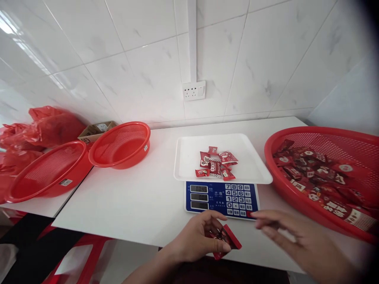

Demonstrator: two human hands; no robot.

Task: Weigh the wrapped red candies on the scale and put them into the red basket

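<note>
Two hands (pixel 195 238) | left holds glossy red packets (pixel 232 236) | perforated basket (pixel 363 148) | rectangular tray (pixel 188 157)

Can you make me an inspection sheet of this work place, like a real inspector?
Surface: white tabletop.
Job's things: digital scale under a white tray holding red snack packets; more packets in the large red basket at right.
Clutter: two smaller baskets, a cardboard box and red plastic bags at left.
Hands: left hand grips at least one red packet; right hand near the scale, blurred, grip unclear.
Cables: nothing seen.
Surroundings: tiled wall, wall socket.
</note>
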